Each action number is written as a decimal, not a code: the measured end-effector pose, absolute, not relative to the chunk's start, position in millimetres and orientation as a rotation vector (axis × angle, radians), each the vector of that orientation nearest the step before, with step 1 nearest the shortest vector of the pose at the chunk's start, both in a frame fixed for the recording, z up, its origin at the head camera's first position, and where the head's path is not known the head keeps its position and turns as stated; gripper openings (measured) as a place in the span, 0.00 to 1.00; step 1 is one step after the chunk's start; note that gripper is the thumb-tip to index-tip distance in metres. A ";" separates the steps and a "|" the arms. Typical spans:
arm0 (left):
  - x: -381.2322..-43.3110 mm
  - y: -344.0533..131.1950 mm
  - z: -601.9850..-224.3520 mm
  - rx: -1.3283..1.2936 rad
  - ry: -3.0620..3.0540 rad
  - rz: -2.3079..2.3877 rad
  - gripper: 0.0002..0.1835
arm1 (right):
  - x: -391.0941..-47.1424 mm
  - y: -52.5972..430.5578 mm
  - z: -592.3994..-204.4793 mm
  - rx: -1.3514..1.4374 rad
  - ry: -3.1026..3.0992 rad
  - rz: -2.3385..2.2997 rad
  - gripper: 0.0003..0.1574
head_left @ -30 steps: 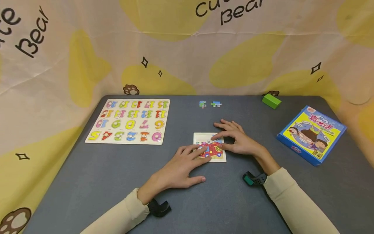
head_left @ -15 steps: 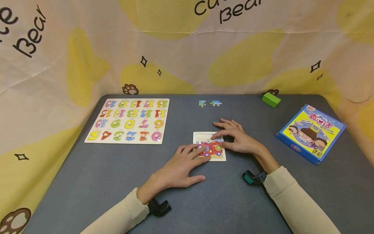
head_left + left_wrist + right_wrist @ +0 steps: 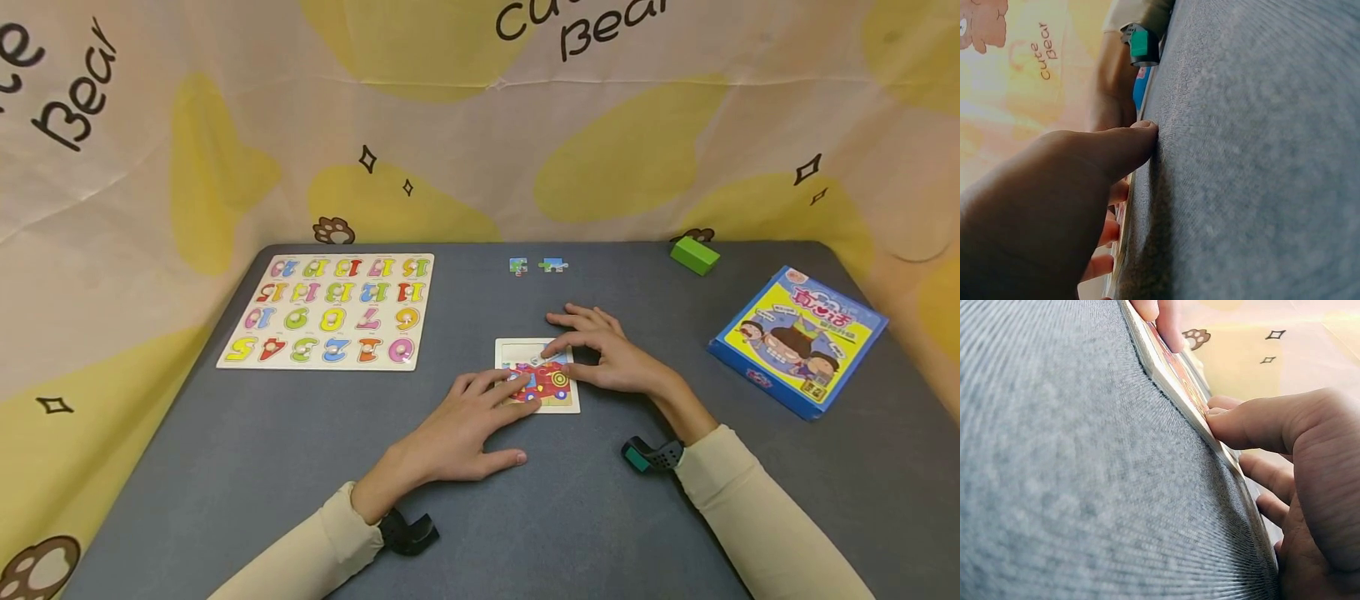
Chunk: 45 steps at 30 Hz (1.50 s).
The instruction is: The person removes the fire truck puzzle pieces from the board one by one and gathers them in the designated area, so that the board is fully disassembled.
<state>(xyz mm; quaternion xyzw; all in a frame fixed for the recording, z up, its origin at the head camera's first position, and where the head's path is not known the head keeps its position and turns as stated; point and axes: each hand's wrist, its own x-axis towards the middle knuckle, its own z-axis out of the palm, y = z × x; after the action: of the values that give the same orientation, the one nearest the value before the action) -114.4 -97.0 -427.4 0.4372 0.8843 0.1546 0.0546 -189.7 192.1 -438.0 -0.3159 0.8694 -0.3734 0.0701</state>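
A small jigsaw puzzle in a white frame [image 3: 516, 346] lies on the grey table, with a red fire truck [image 3: 553, 383] pictured on it. My left hand [image 3: 472, 429] rests spread over its lower left part, fingertips on the picture and thumb out on the table. My right hand [image 3: 615, 358] touches the upper right of the puzzle with index fingertip and thumb, its other fingers reaching past the frame onto the table. In the right wrist view the right thumb [image 3: 1235, 425] lies right at the frame's edge. Part of the picture is hidden under the fingers.
Two loose jigsaw pieces [image 3: 552, 265] lie near the table's back edge. A number puzzle board [image 3: 352, 329] is at the left. A green block [image 3: 695, 256] and a blue and yellow box [image 3: 798, 342] stand at the right. A printed cloth [image 3: 450, 125] hangs behind.
Both hands keep their places on the puzzle. The head view has shifted very slightly.
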 end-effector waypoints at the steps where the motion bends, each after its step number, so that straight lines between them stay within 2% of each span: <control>1: -114.5 -96.9 -427.1 1.323 2.683 0.466 0.35 | -189.7 192.2 -438.0 -0.949 2.616 -1.123 0.18; 25: -115.7 -97.0 -428.8 1.305 2.674 0.473 0.36 | -190.0 190.5 -436.8 -1.005 2.598 -1.217 0.17; 34: -115.5 -97.1 -428.2 1.305 2.665 0.466 0.36 | -190.3 192.3 -433.6 -0.974 2.644 -1.194 0.24; 45: -114.8 -97.0 -425.8 1.308 2.659 0.484 0.37 | -189.9 191.2 -432.0 -0.943 2.668 -1.156 0.25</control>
<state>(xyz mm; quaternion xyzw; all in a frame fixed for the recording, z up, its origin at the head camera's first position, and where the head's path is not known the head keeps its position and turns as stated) -114.8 -97.0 -425.8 0.4347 0.8834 0.1608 0.0695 -189.9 191.2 -432.0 -0.3083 0.8721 -0.3777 0.0423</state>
